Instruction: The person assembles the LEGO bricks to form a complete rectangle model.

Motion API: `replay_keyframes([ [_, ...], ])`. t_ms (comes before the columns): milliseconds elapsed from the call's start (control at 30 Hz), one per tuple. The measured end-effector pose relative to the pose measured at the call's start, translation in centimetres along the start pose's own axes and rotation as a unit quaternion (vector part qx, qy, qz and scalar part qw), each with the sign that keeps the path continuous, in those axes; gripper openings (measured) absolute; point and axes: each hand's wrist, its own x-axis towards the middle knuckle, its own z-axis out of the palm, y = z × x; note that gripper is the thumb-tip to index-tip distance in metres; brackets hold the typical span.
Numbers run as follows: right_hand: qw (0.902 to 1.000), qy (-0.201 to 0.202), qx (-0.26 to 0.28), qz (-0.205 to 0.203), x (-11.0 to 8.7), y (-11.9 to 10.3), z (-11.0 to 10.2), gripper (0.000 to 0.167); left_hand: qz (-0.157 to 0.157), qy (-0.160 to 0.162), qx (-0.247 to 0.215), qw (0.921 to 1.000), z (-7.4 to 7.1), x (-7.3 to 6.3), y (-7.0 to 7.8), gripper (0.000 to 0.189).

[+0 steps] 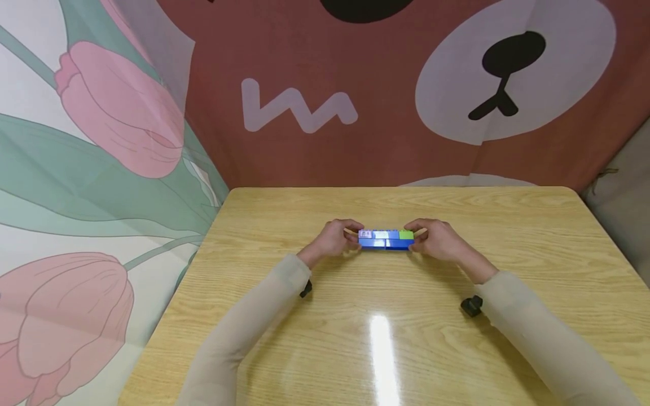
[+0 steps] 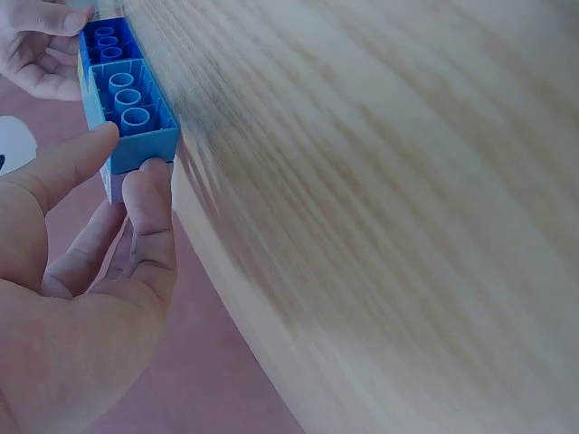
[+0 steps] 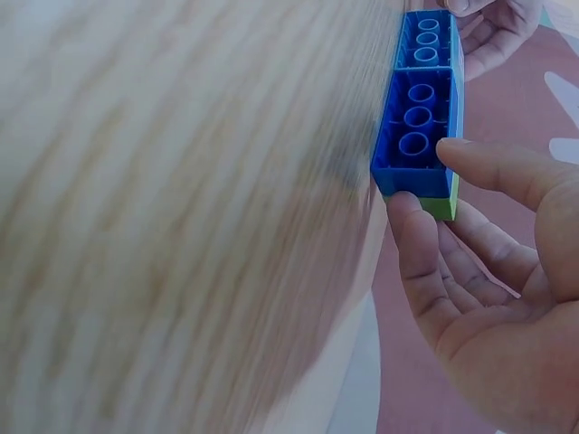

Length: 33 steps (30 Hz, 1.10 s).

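A short bar of joined toy building bricks (image 1: 386, 243) is held between both hands over the table. Its lower row is two blue bricks (image 3: 418, 127) end to end, their hollow undersides with round tubes showing in both wrist views. On top sit a lilac brick (image 1: 365, 233) with a small print at the left, a blue one in the middle and a green brick (image 1: 406, 234) at the right. My left hand (image 1: 333, 238) grips the left end between thumb and fingers. At the right end, my right hand (image 1: 440, 239) pinches the bar the same way.
The wood-grain table (image 1: 315, 338) spreads under both forearms, a bright light streak near its front. Behind it hangs a reddish-brown cloth (image 1: 304, 158) with a cartoon face; a tulip-print cloth (image 1: 117, 214) hangs at the left. Black wrist devices (image 1: 472, 306) hang below both sleeves.
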Motion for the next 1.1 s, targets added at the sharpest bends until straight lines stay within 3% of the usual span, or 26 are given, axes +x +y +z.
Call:
replay_keyframes([
  [367,0.9999,-0.012,0.01,0.007,0.24,0.13,-0.17,0.05,-0.005,0.001,-0.004,1.0,-0.19,0.25,-0.34,0.046],
  [833,0.9997,-0.026,0.002,-0.001,0.45,0.43,-0.19,0.052,0.008,0.006,0.039,0.9992,-0.26,0.55,-0.41,0.041],
  [1100,0.9997,-0.022,-0.003,-0.002,0.15,0.72,-0.54,0.051,0.031,0.008,0.077,0.9965,-0.83,0.28,-0.51,0.036],
])
